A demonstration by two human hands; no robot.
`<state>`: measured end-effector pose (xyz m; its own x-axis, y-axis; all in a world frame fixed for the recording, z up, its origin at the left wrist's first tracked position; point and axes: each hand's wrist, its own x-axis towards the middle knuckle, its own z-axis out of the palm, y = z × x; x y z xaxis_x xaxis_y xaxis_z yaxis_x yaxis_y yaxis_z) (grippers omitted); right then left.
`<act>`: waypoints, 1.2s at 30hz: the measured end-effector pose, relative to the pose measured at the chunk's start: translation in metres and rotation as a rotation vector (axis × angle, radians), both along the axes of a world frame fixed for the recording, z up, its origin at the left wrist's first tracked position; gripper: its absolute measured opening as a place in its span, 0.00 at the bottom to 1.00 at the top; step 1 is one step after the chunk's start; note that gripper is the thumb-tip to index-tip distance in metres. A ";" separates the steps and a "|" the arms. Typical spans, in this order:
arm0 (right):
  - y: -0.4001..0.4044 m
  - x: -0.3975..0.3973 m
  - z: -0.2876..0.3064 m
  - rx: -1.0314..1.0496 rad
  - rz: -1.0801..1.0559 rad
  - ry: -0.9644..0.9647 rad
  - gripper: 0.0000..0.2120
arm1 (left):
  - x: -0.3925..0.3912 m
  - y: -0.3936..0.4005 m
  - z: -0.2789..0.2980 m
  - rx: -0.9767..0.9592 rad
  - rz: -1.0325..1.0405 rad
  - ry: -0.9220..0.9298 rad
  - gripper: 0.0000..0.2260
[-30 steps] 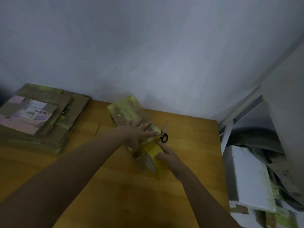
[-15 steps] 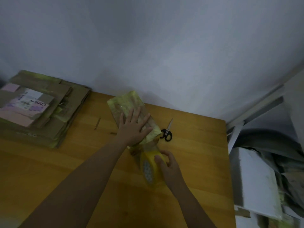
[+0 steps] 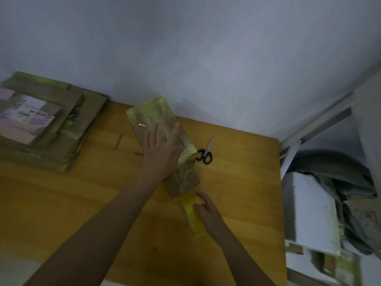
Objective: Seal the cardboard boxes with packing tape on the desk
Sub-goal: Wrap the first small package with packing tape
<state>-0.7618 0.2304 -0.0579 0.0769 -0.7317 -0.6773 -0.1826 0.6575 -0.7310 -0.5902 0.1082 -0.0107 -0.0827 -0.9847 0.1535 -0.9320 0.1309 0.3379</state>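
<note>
In the head view, a long cardboard box is laid diagonally on the wooden tabletop, near the middle. It is pressed flat by the left hand, whose fingers are kept straight. A yellow tape roll at the box's near end is gripped by the right hand. Black-handled scissors are seen just right of the box. Flattened boxes are stacked far left.

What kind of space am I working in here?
Probably a home or small-office packing corner: a wooden desk against a plain wall, a stack of flattened cardboard boxes at its far left, scissors, and white boards and clutter piled beside it.
</note>
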 end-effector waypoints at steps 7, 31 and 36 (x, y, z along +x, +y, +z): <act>-0.008 -0.011 0.002 0.080 0.099 0.025 0.20 | -0.027 0.118 -0.020 0.372 0.435 0.689 0.18; -0.188 -0.029 -0.075 -0.190 0.263 0.869 0.13 | -0.013 0.101 -0.057 1.018 0.227 0.855 0.36; -0.144 -0.051 -0.053 -0.045 0.403 0.924 0.22 | -0.013 0.105 -0.057 0.975 0.208 0.893 0.37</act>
<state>-0.8126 0.0866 -0.1113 -0.2167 -0.7930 -0.5693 -0.8926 0.3971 -0.2134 -0.6035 0.2137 -0.0679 -0.1588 -0.7044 -0.6918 -0.3175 -0.6271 0.7113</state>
